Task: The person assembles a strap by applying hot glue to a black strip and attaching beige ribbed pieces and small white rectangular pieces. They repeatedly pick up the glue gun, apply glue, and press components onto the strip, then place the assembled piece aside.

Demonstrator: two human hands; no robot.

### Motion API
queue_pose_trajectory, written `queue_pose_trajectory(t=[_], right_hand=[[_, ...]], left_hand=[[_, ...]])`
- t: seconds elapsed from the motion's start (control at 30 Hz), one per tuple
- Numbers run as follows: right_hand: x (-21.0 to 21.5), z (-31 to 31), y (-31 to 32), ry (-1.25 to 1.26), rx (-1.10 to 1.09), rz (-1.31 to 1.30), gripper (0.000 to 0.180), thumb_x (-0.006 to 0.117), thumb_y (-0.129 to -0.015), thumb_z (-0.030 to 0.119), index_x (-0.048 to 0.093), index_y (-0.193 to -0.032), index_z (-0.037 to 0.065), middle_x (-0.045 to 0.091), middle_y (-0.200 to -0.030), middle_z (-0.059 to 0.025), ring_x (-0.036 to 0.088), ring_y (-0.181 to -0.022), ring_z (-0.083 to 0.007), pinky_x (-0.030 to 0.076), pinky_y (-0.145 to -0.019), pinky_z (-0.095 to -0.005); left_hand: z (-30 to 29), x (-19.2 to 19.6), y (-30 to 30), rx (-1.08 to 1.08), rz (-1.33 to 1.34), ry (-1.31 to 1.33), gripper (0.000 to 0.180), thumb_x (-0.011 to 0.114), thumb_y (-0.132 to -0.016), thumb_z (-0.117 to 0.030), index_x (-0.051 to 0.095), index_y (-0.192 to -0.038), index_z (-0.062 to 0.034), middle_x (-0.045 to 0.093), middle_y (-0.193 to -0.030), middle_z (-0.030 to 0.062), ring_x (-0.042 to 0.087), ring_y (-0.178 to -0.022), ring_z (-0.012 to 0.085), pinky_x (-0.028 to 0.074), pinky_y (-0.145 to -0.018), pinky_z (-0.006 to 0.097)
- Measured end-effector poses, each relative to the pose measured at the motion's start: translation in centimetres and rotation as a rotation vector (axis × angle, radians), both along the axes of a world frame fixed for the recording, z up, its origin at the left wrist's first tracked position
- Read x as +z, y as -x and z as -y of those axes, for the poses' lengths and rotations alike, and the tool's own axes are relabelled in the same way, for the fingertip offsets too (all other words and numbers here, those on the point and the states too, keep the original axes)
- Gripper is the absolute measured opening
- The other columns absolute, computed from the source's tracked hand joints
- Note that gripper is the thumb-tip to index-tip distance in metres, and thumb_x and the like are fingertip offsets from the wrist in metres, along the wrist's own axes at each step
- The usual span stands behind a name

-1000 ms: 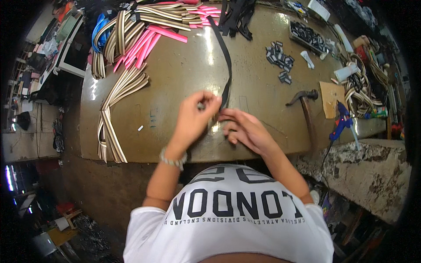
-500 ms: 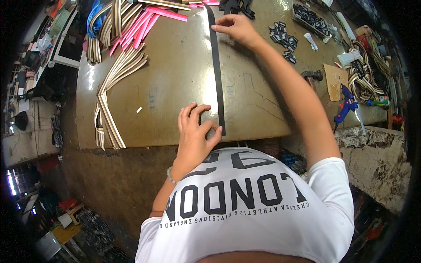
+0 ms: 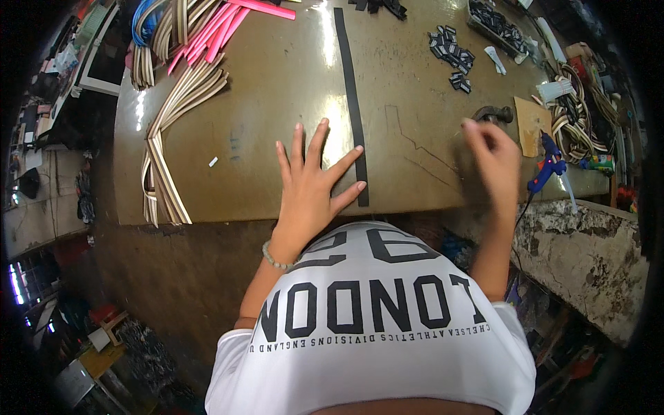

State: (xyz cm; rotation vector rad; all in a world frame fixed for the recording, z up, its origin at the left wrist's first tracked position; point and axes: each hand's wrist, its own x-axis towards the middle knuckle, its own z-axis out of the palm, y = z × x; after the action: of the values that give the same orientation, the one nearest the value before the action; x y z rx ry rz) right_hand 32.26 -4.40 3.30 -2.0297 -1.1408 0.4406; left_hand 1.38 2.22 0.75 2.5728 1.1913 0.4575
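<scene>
A long black strap lies straight on the shiny brown tabletop, running from the far side almost to the near edge. My left hand is open beside its near end, fingers spread flat, with the thumb and index fingertips touching the strap. My right hand is over the right part of the table, just short of the hammer. Its fingers look curled, but motion blurs them, and I cannot make out anything in them.
Striped straps and pink strips lie at the left. Small black pieces are piled at the far right, near a filled tray. A blue glue gun rests beside brown cardboard. A small white piece lies left.
My right hand has left the strap's far end and come back toward me and to the right. My left hand has spread its fingers flat and moved slightly away from my body.
</scene>
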Motion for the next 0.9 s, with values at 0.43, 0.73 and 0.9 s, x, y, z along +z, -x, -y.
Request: queue_pose_trajectory(t=[0.43, 0.73, 0.9], right_hand=[[-5.5, 8.1, -15.9, -0.166, -0.634, -0.010, 0.060, 0.077, -0.085, 0.042, 0.054, -0.116, -0.005, 0.065, -0.082, -0.0103, 0.064, -0.066, -0.0154, 0.052, -0.061, -0.0291], [3.4, 0.7, 0.3, -0.190, 0.078, -0.095, 0.049, 0.079, -0.084, 0.035, 0.056, -0.115, 0.004, 0.069, -0.092, -0.0067, 0.065, -0.074, -0.0146, 0.052, -0.066, -0.0286], [2.3, -3.2, 3.6, -0.055, 0.476, 0.024, 0.045, 0.078, -0.084, 0.028, 0.054, -0.114, 0.005, 0.063, -0.096, -0.0062, 0.060, -0.084, -0.0151, 0.048, -0.077, -0.0289]], left_hand=[[0.0, -0.2, 0.9, 0.010, -0.055, 0.043, 0.057, 0.073, -0.079, -0.050, 0.060, -0.133, -0.0383, 0.027, -0.157, 0.0137, 0.017, -0.145, 0.0458, 0.008, -0.112, 0.071], [0.1, -0.6, 1.1, 0.003, -0.021, 0.006, 0.058, 0.074, -0.077, -0.052, 0.060, -0.132, -0.0387, 0.032, -0.155, 0.0153, 0.022, -0.142, 0.0465, 0.011, -0.110, 0.073], [0.1, -0.5, 1.2, 0.002, -0.011, 0.014, 0.057, 0.074, -0.077, -0.051, 0.061, -0.131, -0.0381, 0.031, -0.155, 0.0147, 0.023, -0.142, 0.0459, 0.012, -0.110, 0.073]])
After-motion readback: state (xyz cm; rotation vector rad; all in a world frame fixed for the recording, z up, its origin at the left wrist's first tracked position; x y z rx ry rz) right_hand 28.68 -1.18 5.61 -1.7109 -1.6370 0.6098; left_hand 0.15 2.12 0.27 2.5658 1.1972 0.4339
